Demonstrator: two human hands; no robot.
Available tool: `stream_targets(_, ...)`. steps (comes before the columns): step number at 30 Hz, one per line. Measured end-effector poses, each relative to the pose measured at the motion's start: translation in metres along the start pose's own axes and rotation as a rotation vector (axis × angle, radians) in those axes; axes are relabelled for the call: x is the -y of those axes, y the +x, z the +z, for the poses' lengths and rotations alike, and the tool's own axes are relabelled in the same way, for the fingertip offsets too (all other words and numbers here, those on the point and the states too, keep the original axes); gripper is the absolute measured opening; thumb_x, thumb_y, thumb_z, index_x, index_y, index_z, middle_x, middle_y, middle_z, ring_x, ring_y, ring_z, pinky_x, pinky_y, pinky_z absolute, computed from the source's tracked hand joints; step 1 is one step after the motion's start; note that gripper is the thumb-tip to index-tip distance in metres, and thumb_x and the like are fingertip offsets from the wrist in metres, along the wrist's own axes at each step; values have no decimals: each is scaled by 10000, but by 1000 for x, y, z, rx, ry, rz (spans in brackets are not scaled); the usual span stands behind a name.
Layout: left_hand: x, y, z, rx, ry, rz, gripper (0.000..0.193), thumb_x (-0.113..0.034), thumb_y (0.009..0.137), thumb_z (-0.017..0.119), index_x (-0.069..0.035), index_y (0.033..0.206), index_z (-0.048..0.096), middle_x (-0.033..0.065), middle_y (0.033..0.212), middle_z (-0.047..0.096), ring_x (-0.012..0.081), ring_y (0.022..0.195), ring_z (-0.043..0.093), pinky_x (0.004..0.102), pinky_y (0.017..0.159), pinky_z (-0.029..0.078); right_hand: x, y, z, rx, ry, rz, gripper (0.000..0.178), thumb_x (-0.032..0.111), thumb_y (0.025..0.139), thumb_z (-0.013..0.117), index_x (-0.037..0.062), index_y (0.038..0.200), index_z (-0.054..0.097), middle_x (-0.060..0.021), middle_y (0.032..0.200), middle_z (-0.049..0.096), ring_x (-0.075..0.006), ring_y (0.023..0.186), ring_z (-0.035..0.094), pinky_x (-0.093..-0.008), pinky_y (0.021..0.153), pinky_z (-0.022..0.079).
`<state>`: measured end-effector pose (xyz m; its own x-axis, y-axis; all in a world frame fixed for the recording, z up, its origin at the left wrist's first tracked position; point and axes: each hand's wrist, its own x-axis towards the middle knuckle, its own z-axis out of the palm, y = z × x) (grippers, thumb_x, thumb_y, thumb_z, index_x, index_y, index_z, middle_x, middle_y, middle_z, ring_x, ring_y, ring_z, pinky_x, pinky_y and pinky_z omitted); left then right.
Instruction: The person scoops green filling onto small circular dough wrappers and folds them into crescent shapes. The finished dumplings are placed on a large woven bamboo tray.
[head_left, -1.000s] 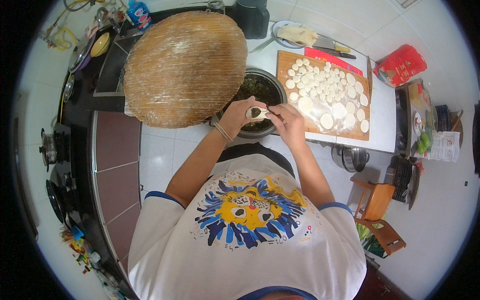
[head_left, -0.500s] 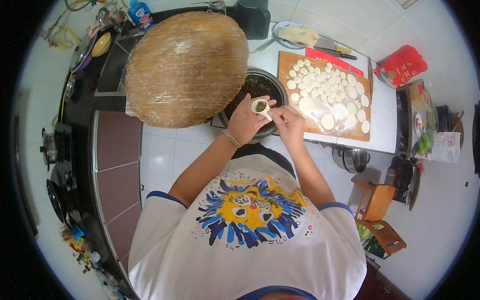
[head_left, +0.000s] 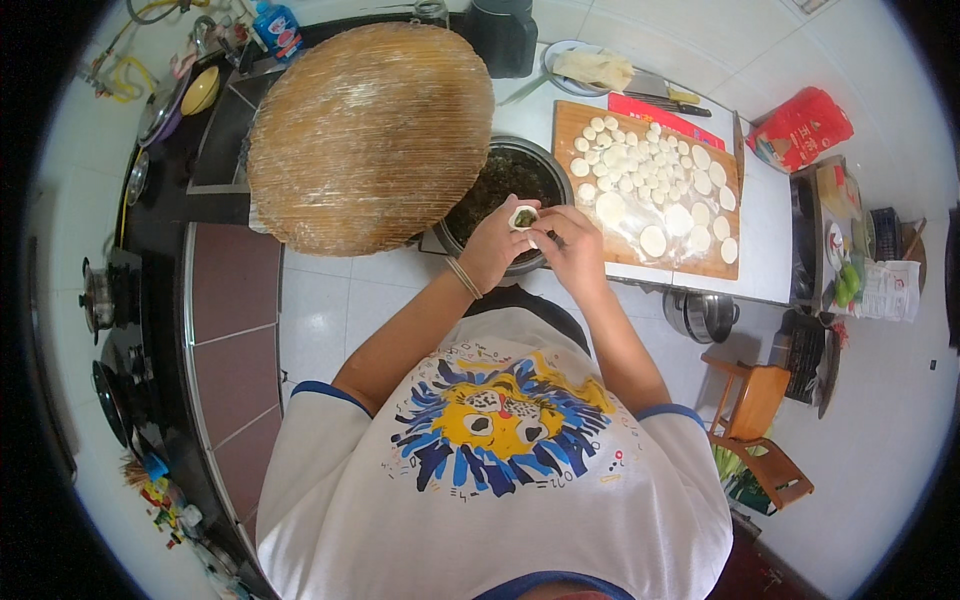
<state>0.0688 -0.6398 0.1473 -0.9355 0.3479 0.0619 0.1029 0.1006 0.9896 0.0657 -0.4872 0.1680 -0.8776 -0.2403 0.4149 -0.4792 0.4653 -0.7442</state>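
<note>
My left hand (head_left: 492, 248) cradles a small round dumpling wrapper (head_left: 523, 218) with dark green filling showing in its middle. The fingers of my right hand (head_left: 570, 246) are bent against the wrapper's right edge and pinch it. Both hands are over the near part of a dark, round pot (head_left: 515, 175) holding dark green filling. To the right is a wooden board (head_left: 570, 125), floured and covered with several small dough pieces (head_left: 640, 160) and flat rolled wrappers (head_left: 653, 241).
A large round woven tray (head_left: 370, 140) stands left of the pot, partly over the sink (head_left: 215, 165). Behind the board lie a knife (head_left: 665, 105) and a bowl (head_left: 565, 52) with a pale cloth-like thing. A red bag (head_left: 800, 130) sits at right, a metal pot (head_left: 705, 318) below the counter.
The wrapper's edge has been drawn up more around the filling, so its opening looks smaller. My right fingers have moved in closer over it; the left hand keeps its hold.
</note>
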Motion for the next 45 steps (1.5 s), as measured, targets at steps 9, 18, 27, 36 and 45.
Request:
stream_targets(9,5,0,3,16,-387,-231,388,-98,858,547,3,1218,443,97,1179,526,177,1007,548,285,938,395,3,-4,1,-36,33,141,120,-33,688,670,11,790,626,-101,754,622,-251,695,618,-320,626,492)
stream_targets(18,9,2,5,28,-1101,-463,538,-378,983,208,38,1290,357,172,1240,479,240,1161,476,363,995,380,7,-3,-6,-55,86,208,121,-62,715,660,2,812,626,-75,733,614,-138,633,584,-241,599,464)
stream_targets(27,8,4,9,52,-884,-424,489,-346,997,185,8,1277,374,131,1198,498,206,1144,488,322,967,404,0,-2,-4,37,49,167,107,-14,674,670,14,772,636,-93,746,592,-217,617,589,-301,552,473)
stream_targets(36,19,4,12,42,-807,-450,512,-403,988,202,-22,1275,389,99,1201,501,178,1117,502,311,967,397,1,-2,-4,20,-39,166,90,-20,680,648,14,756,614,-112,725,609,-278,655,603,-332,561,468)
stream_targets(45,28,7,13,29,-803,-480,521,-427,980,225,-29,1262,409,87,1172,530,177,1093,517,328,964,397,-1,-1,-2,4,-51,121,92,-48,708,631,-3,786,613,-123,749,621,-238,663,624,-309,588,491)
